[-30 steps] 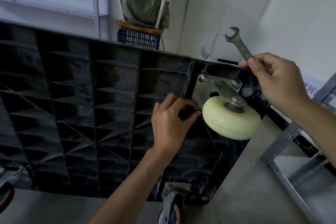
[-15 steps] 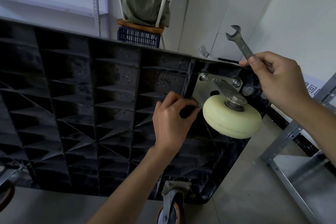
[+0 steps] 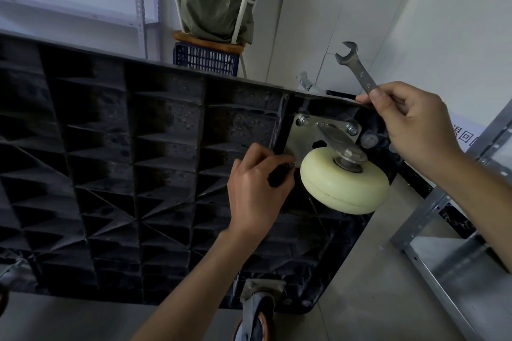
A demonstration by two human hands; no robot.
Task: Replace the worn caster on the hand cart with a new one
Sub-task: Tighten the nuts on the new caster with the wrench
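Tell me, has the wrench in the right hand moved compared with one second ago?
Cannot tell. The wrench keeps nearly the same place above the caster plate; the whole view shifts slightly.

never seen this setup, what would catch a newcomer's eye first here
The cream caster wheel stands out, bolted on the upturned black cart underside at centre right. Above it the right hand holds a wrench, while the left hand pinches something small beside the mounting plate.

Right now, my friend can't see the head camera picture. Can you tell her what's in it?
A cream caster wheel on a metal plate sits bolted to the ribbed black underside of a tipped-up hand cart. The left hand pinches a small part at the plate's lower corner, while the right hand holds an open-ended wrench above, off the bolts.
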